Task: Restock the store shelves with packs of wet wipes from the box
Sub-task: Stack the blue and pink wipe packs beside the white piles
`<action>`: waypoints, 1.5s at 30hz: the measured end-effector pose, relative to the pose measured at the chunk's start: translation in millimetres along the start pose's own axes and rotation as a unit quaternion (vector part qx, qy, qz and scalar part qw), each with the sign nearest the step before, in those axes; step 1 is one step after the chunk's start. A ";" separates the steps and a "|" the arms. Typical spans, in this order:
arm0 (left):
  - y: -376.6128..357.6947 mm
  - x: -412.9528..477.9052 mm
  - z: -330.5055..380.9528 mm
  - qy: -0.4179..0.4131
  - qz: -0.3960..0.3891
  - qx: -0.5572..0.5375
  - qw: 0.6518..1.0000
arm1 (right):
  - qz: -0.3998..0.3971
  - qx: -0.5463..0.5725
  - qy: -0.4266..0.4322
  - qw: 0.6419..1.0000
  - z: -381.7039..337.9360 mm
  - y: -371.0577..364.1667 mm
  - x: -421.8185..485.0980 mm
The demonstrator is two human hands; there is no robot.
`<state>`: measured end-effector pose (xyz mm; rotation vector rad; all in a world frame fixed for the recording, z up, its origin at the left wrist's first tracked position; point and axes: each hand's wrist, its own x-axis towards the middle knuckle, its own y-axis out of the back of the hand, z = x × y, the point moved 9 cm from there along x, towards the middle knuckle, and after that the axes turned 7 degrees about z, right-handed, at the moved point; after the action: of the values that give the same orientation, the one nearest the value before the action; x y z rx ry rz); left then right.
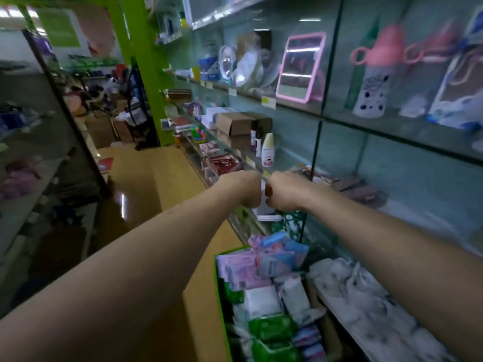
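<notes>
Both my arms reach out to the glass shelf on the right. My left hand and my right hand are side by side at the shelf's front edge, fingers curled down and away from me. Just under them a white pack shows, and both hands seem to grip its top, though motion blur hides the fingers. Below, the green-rimmed box stands full of wet wipe packs in pink, blue, white and green.
The shelving holds a white bottle, cardboard boxes, a pink-framed mirror and baby bottles. White bagged goods lie on the low shelf beside the box. The aisle floor runs left, with another shelf unit across it.
</notes>
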<state>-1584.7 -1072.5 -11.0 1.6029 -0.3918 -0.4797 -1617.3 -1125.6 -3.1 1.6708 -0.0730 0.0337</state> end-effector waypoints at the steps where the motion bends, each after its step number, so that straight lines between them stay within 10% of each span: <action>1: -6.8 5.0 13.0 -0.015 -0.005 -0.001 1.000 | -0.005 0.008 -0.006 1.000 11.9 -9.1 0.2; 22: -273.9 111.5 5.2 0.011 -0.177 -0.113 0.978 | -0.183 0.119 -0.157 0.963 135.5 -256.7 35.0; 35: -322.4 165.0 13.0 0.026 -0.054 -0.253 0.966 | -0.140 0.148 -0.211 0.956 144.2 -329.4 73.0; 45: -343.1 180.6 38.3 -0.069 -0.113 -0.211 0.969 | -0.114 0.127 -0.244 0.955 146.6 -342.4 65.8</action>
<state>-1462.1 -1169.0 -368.0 1.2073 -0.1924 -0.7954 -1531.5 -1239.1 -353.5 1.9031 -0.2575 -0.5686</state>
